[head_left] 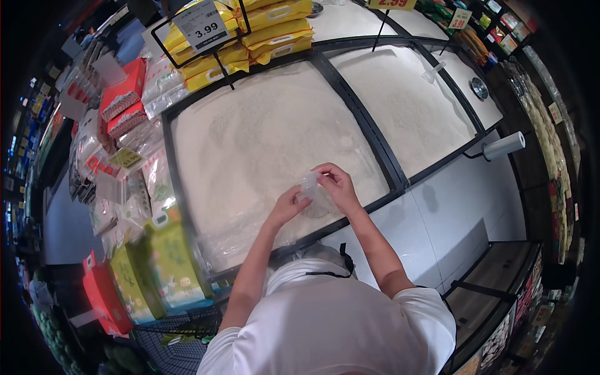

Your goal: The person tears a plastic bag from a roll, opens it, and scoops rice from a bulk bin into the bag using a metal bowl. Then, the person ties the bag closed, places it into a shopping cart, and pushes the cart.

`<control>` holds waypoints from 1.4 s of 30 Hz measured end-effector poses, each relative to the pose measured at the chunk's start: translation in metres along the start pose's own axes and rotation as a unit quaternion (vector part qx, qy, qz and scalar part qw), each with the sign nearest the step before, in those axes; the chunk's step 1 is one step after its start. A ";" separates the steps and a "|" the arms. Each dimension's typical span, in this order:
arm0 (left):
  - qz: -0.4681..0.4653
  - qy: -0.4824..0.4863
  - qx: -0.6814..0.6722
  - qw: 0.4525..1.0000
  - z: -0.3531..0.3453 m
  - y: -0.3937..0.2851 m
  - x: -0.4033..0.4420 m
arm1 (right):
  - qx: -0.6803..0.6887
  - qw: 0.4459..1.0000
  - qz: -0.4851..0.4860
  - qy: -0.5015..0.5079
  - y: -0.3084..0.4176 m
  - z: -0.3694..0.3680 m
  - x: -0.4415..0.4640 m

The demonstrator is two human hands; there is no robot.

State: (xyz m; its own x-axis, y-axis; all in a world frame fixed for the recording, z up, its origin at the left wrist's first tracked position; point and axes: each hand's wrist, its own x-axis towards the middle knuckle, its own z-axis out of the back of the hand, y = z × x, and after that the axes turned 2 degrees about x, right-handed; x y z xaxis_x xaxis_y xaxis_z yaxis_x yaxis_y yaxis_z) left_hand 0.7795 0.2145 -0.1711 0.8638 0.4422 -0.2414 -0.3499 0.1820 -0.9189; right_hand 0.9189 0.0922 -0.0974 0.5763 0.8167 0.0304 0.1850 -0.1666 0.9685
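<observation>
A small clear plastic bag is held between my two hands above a wide bin of fine pale grain that looks like rice. My left hand pinches the bag's left side. On the other side, my right hand has its fingers closed on the bag's upper right edge. The bag looks crumpled, and whether its mouth is parted I cannot tell. Below my hands, a clear sheet of plastic lies along the bin's near edge.
A black divider separates a second grain bin on the right. A roll of plastic bags juts out at that bin's corner. Yellow sacks are stacked behind, near a price sign. Packed bags line the left; a cart stands lower left.
</observation>
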 end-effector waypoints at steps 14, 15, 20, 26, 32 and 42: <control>-0.083 -0.144 0.118 0.979 -0.002 0.022 0.010 | 0.438 0.896 0.043 -0.060 -0.059 0.090 0.000; -0.077 -0.154 0.095 0.981 -0.002 0.020 0.009 | 0.417 0.903 0.028 -0.101 -0.063 0.097 -0.003; -0.012 -0.185 0.042 0.982 0.008 0.029 0.007 | 0.235 0.934 -0.053 -0.265 -0.078 0.106 -0.034; -0.091 -0.203 0.303 0.927 0.014 0.050 -0.013 | -0.506 0.862 0.020 0.002 -0.098 0.072 -0.075; -0.118 -0.230 0.335 0.906 0.007 0.057 -0.016 | -0.534 0.845 0.012 0.010 -0.141 0.076 -0.065; -0.043 -0.191 0.299 0.934 0.036 0.060 0.036 | -0.495 0.865 -0.048 -0.063 -0.112 0.080 -0.004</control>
State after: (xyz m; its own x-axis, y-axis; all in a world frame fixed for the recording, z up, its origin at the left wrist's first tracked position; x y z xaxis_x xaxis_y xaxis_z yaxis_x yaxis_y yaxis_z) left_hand 0.7771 0.2728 -0.2234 0.7454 0.6639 0.0596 -0.5240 0.6389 -0.5632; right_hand 0.9593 0.0639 -0.2256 0.6896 0.7236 -0.0298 -0.4997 0.5052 0.7036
